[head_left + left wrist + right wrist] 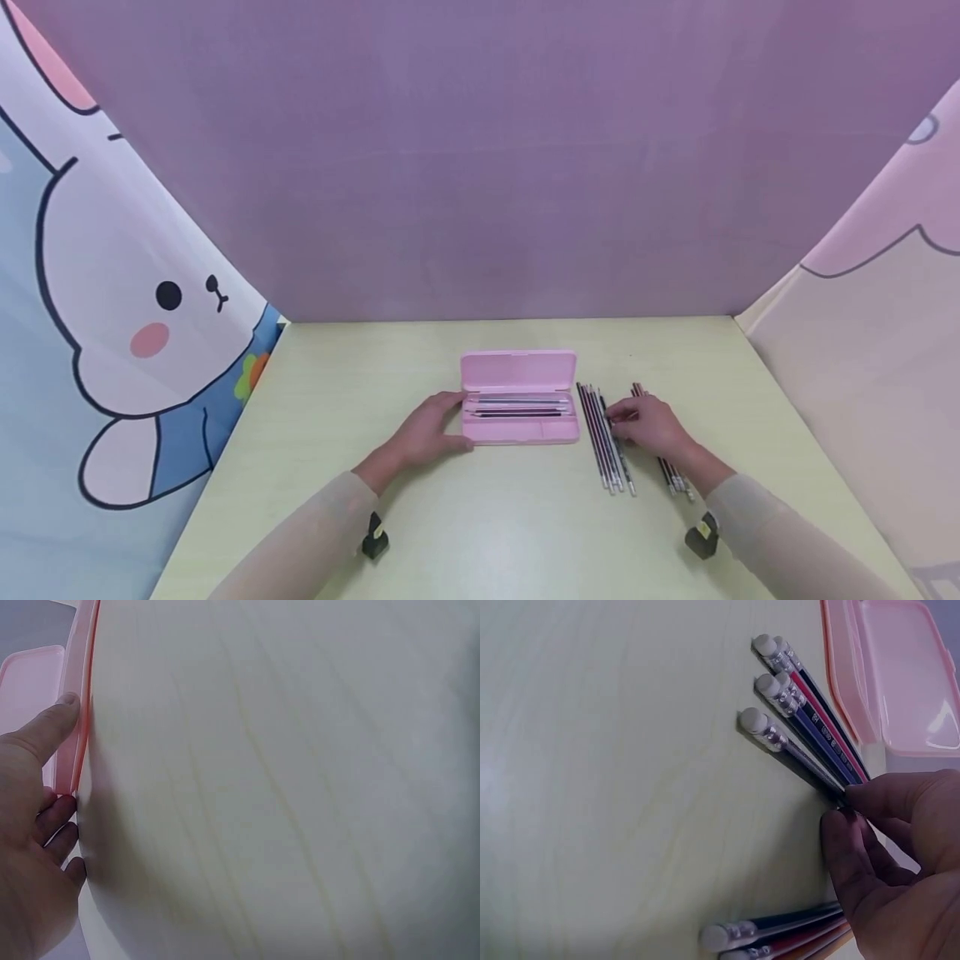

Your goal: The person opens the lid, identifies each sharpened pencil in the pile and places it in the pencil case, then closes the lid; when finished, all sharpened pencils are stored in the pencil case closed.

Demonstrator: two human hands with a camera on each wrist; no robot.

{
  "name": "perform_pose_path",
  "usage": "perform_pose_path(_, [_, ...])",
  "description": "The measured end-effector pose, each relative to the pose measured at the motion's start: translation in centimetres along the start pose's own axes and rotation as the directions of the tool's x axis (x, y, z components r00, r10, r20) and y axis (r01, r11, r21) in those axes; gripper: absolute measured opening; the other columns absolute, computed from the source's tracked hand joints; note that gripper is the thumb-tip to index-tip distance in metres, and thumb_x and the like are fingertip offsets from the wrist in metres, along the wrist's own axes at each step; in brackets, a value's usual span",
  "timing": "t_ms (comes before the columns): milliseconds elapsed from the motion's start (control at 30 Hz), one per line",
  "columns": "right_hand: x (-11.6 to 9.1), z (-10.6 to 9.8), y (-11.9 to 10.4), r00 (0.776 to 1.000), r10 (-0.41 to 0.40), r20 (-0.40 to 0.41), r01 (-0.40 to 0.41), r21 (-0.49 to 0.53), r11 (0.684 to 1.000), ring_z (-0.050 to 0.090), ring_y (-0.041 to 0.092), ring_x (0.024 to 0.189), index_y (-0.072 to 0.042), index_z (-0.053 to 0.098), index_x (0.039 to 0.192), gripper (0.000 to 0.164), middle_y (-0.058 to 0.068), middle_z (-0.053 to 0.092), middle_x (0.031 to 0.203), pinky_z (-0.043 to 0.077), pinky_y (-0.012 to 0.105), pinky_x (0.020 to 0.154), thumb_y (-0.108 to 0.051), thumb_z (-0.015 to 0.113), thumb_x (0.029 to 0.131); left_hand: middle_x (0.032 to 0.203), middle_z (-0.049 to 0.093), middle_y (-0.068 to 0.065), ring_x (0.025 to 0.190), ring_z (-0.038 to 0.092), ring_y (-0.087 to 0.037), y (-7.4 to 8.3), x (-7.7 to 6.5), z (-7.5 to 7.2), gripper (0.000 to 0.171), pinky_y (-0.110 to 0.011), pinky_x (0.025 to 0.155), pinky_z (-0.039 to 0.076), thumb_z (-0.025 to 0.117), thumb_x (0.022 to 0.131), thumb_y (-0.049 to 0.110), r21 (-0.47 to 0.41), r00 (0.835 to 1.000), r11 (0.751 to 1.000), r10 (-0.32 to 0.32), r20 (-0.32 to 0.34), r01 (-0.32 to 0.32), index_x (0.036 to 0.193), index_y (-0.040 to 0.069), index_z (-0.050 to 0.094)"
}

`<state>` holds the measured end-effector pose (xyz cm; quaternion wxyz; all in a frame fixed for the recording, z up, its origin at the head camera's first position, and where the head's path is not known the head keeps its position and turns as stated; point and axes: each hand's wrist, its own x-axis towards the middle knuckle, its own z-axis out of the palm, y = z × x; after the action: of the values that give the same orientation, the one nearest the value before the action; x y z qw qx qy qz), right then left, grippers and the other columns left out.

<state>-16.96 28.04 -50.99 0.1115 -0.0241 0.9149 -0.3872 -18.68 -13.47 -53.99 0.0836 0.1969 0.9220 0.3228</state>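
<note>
A pink pencil case [517, 371] lies with its lid raised, several pencils [519, 413] in its upper compartment. My left hand [429, 429] holds the case's left end, the thumb [56, 724] along the front wall and the other fingers bent at the side. To the right of the case, a row of several pencils [602, 446] lies with eraser ends toward me. My right hand [648, 423] pinches the rightmost pencil [799, 759] of this row between thumb and fingertips. Its eraser end stands slightly apart from its neighbours.
A second bunch of pencils [672, 477] lies on the table [480, 517] beneath and beside my right wrist. Behind the table rises a purple backdrop [510, 167]. A rabbit-print cloth [135, 292] hangs on the left, a pink and cream one [862, 333] on the right.
</note>
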Motion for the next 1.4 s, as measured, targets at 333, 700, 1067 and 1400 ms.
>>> perform_pose_path(333, [0.1,0.0,0.0,1.0,-0.011,-0.027,0.009,-0.082,0.997,0.067,0.02,0.093,-0.004,0.074,0.115,0.04,0.006,0.073,0.101,0.059,0.031,0.075,-0.013,0.086,0.078,0.157,0.048,-0.006,0.146,0.043,-0.03,-0.1,0.1,0.0,0.094,-0.053,0.122,0.034,0.085,0.081,0.047,0.005,1.0,1.0,-0.002,0.004,0.002,0.158,0.017,0.04])
perform_pose_path(700, [0.2,0.3,0.1,0.995,0.038,-0.093,-0.042,-0.035,0.999,0.069,0.023,0.091,-0.001,0.072,0.118,0.042,0.011,0.074,0.101,0.061,0.03,0.074,-0.01,0.084,0.078,0.157,0.048,-0.007,0.146,0.043,-0.031,0.4,0.0,-0.1,0.092,-0.053,0.123,0.034,0.085,0.081,0.043,0.006,1.0,1.0,-0.005,0.004,0.005,0.158,0.016,0.041])
perform_pose_path(1067, [0.3,-0.8,-0.4,0.996,-0.009,-0.09,0.018,0.097,0.995,0.071,0.024,0.097,0.002,0.068,0.126,0.038,0.017,0.073,0.111,0.064,0.029,0.076,-0.003,0.073,0.088,0.156,0.049,-0.006,0.146,0.044,-0.03,0.4,0.1,-0.3,0.092,-0.052,0.122,0.035,0.085,0.082,0.043,0.015,1.0,1.0,-0.008,0.011,0.008,0.158,0.016,0.04])
perform_pose_path(1400, [0.5,-3.7,-3.7,0.992,-0.125,-0.017,0.125,0.261,0.957,0.07,0.023,0.097,0.007,0.062,0.132,0.039,0.028,0.066,0.12,0.065,0.033,0.079,-0.001,0.068,0.094,0.157,0.048,-0.006,0.146,0.043,-0.03,0.4,0.0,-0.3,0.094,-0.053,0.122,0.034,0.085,0.081,0.044,0.009,1.0,1.0,-0.024,0.017,0.024,0.158,0.016,0.04])
